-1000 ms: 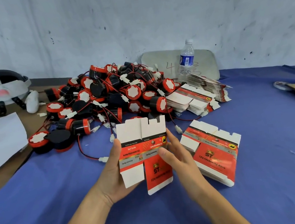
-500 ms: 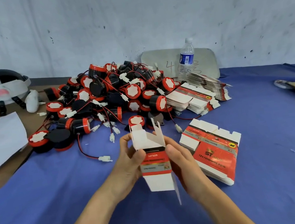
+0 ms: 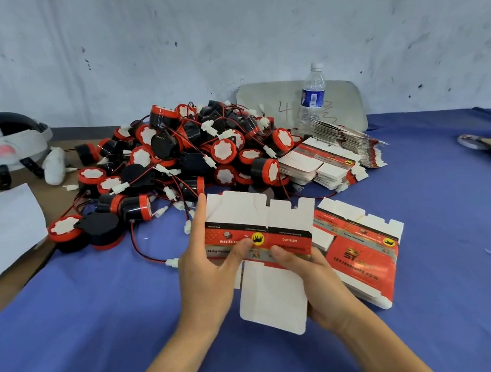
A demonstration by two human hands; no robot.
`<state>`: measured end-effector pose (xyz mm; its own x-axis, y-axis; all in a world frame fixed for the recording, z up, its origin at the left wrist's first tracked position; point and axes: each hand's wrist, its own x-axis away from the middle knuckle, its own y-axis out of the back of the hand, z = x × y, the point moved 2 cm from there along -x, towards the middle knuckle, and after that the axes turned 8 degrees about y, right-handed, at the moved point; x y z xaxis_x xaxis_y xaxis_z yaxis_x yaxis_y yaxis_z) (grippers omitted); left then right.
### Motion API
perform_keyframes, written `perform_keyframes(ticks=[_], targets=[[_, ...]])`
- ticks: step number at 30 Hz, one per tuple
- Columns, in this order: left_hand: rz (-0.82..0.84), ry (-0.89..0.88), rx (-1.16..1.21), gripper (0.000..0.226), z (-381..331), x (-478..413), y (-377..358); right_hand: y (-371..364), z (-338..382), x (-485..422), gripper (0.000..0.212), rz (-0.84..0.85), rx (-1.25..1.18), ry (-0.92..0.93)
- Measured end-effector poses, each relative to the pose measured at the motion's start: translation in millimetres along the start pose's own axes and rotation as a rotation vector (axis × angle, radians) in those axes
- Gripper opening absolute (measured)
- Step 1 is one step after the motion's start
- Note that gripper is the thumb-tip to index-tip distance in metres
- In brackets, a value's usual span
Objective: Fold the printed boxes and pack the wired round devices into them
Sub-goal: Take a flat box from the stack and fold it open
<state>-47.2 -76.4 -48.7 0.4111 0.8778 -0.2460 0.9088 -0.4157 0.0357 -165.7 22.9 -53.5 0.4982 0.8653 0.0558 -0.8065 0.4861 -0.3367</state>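
Left hand (image 3: 208, 270): gripping the printed box (image 3: 290, 236) at its left end, thumb pressing on the red print, index finger lying straight up the edge.
Right hand (image 3: 318, 282): pinching the same box from the right, thumb on the grey band, fingers curling behind the card.
Printed box: being held just in front of the pile of devices (image 3: 191, 158), spread flat, long axis running left to right; notched white flaps pointing up toward the pile, one big white flap hanging down toward the person, lettering reading upside down.
Pile of devices: sitting in a red-and-black heap, wires and white plugs trailing out.
Stack of flat boxes (image 3: 360, 252): lying in front and right of the pile.
More flat boxes (image 3: 321, 161): lying against the pile's right edge.
Water bottle (image 3: 313, 97): standing upright, behind and right of the pile.
Headset (image 3: 1, 144): resting left of the pile.
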Motion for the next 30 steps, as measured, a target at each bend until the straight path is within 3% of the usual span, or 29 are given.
perform_keyframes(ticks=[6, 9, 14, 17, 21, 30], targets=[[0.123, 0.129, 0.112, 0.073, 1, -3, -3, -7, 1, 1, 0.024, 0.098, -0.042, 0.028], [0.271, 0.122, 0.102, 0.078, -2, 3, -9, -8, 1, 1, 0.036, 0.043, -0.058, 0.096], [0.392, 0.061, 0.017, 0.102, -1, 10, -12, -8, 8, 2, 0.079, -0.006, 0.069, 0.321], [0.367, 0.049, -0.025, 0.108, 4, 10, -14, -8, 15, 6, 0.062, 0.008, 0.263, 0.548], [0.416, 0.080, -0.012, 0.090, 13, 8, -16, -10, 23, 10, 0.060, 0.105, 0.496, 0.730], [0.376, 0.054, -0.026, 0.072, 12, 10, -17, -13, 34, 16, 0.048, 0.149, 0.498, 0.820]])
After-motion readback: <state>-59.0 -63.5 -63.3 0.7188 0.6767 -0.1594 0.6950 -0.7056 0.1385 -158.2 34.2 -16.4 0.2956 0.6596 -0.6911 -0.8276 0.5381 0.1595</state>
